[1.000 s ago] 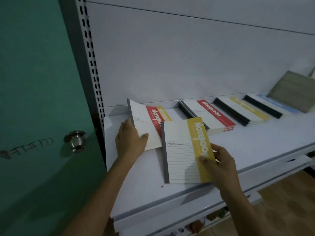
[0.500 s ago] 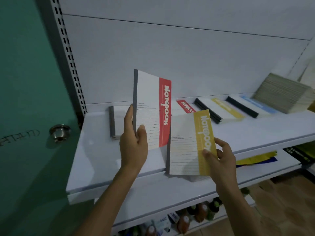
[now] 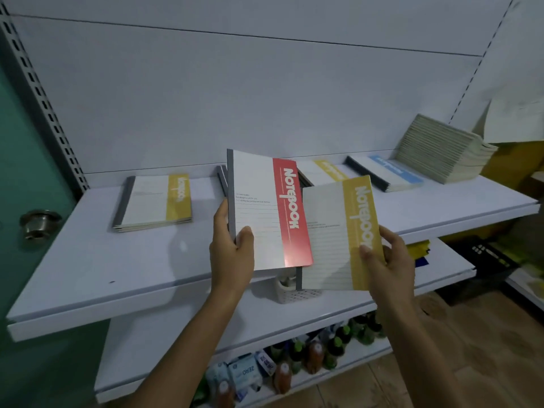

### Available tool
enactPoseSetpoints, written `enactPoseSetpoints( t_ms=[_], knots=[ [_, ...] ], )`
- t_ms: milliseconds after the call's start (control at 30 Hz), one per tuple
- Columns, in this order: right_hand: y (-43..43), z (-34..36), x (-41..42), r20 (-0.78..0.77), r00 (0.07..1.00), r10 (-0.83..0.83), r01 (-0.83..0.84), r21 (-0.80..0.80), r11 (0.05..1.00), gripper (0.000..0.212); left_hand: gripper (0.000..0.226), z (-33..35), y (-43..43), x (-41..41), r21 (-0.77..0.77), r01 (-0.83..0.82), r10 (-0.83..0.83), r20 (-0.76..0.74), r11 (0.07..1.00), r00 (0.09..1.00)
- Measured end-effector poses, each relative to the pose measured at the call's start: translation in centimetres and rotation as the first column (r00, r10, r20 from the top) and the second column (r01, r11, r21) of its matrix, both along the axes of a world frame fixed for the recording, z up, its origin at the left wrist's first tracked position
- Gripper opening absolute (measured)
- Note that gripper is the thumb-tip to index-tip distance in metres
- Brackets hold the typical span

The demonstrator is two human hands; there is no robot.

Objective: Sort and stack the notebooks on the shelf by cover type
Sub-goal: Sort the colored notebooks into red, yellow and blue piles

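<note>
The left hand grips the red-banded notebook at its grey spine edge, thumb across the cover and fingers behind. The book stands upright at centre frame, lifted clear of the shelf. The right hand pinches the yellow-banded notebook near its lower right corner, thumb on the yellow band, just right of centre. Half a second ago the two books stood side by side; the red cover now overlaps the yellow book's left edge. One second ago the yellow book was down at the shelf surface and the red one was only being raised off its pile. Left of centre, a yellow-banded stack lies flat on the shelf, now in full view where the left hand earlier hid part of it. Along the shelf back lie a second yellow stack and a blue-banded stack. A leaning grey pile sits at upper right.
</note>
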State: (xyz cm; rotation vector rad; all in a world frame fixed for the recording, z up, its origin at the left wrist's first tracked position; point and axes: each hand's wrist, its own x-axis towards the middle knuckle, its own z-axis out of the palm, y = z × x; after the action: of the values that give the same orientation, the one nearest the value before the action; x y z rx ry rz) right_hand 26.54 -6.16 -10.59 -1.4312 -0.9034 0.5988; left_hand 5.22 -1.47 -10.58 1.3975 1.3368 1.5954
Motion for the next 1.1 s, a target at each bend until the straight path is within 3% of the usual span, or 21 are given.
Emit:
enactPoseSetpoints(
  t_ms=[267,500,700,833,1000,1100],
  knots=[
    [6.3,2.4,2.3,0.001,1.000,0.003,-0.003,0.054,0.999,0.032,0.048,0.3,5.7,1.4,-0.073,-0.027,0.033,0.084,0.997,0.996],
    [14.6,5.3,4.2,0.047,0.997,0.063,-0.065,0.049,0.997,0.038,0.059,3.3,14.8,2.1,-0.075,-0.054,0.060,0.079,0.996,0.995],
    [22.5,5.7,6.8,-0.018,0.988,0.155,-0.155,-0.010,0.988,0.035,0.065,1.6,18.5,0.4,-0.117,-0.174,0.149,-0.201,0.978,0.968],
    [27.2,4.8,8.8,0.012,0.981,0.193,-0.190,-0.106,0.976,0.035,0.055,-0.8,18.9,-0.7,-0.148,-0.384,0.240,-0.566,0.911,0.789],
    [30.4,1.3,11.5,0.250,0.954,0.166,-0.109,-0.225,0.968,0.039,0.039,-3.1,19.0,-0.6,-0.108,-0.364,0.249,-0.552,0.925,0.796],
    [30.9,-0.8,11.8,0.299,0.926,0.229,-0.146,-0.275,0.950,0.042,0.035,-3.4,19.4,-0.9,-0.136,-0.371,0.250,-0.528,0.919,0.811]
  ],
)
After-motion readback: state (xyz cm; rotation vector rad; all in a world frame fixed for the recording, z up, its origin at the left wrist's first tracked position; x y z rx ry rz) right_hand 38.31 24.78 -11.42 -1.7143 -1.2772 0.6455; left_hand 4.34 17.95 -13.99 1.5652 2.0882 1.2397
